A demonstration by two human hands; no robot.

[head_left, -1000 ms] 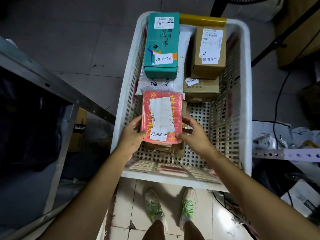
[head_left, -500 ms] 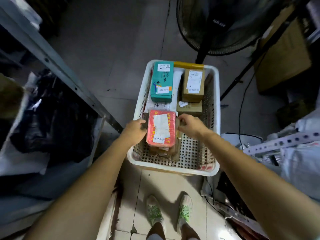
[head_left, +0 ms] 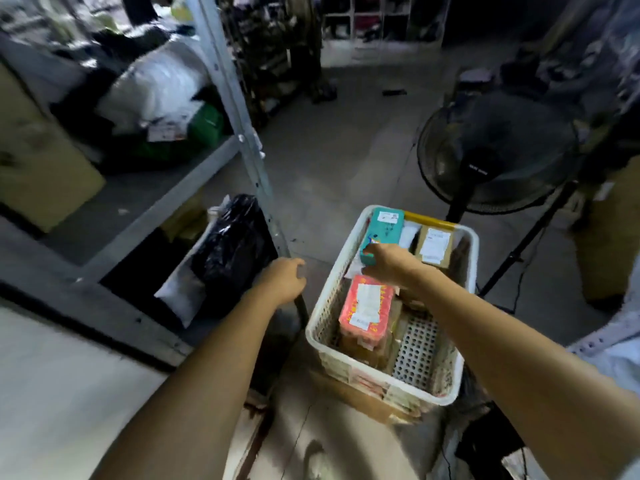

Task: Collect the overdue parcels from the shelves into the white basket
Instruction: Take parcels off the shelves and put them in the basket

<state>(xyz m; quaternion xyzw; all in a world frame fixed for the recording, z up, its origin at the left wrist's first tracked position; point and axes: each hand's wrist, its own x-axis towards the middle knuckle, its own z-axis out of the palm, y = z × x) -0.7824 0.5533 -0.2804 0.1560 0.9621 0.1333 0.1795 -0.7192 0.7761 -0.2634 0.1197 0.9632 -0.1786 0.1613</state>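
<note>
head view. white basket (head_left: pixel 323 327) sits on a flat cardboard carton (head_left: pixel 360 398), near the shelf post (head_left: pixel 242 109). left hand (head_left: pixel 282 280) hangs outside the basket, fingers loosely curled, nothing in it. right hand (head_left: pixel 384 265) reaches over the basket, fingertips at the near end of the teal box (head_left: pixel 382 230); blurred, cannot tell if it grips.

risks, my judgement: the red parcel (head_left: pixel 367 308) lies atop other parcels, and a brush from the right forearm could slide it off. the basket's perch looks uneven, so a heavy drop may tip it.

count: one basket, one red parcel, one teal box, one labelled brown box (head_left: pixel 434 245), one white mailer (head_left: pixel 408 233), one black bagged parcel (head_left: pixel 235 251) in the shelving, two hands.
</note>
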